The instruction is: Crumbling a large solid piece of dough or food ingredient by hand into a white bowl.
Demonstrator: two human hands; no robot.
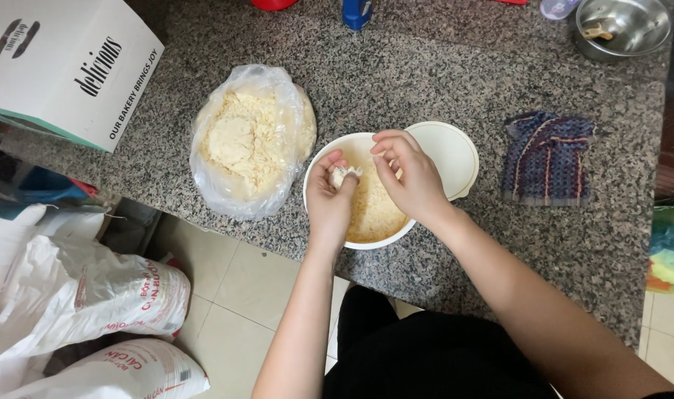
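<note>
As hands point(374, 188) pinch it, pale crumbly dough lump point(344, 174), white bowl point(318, 159)

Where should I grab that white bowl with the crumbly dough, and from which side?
Probably grip the white bowl by its bare left rim, coming from the bag side. The lid crowds its right edge, and the left hand and right hand occupy the middle.
</note>
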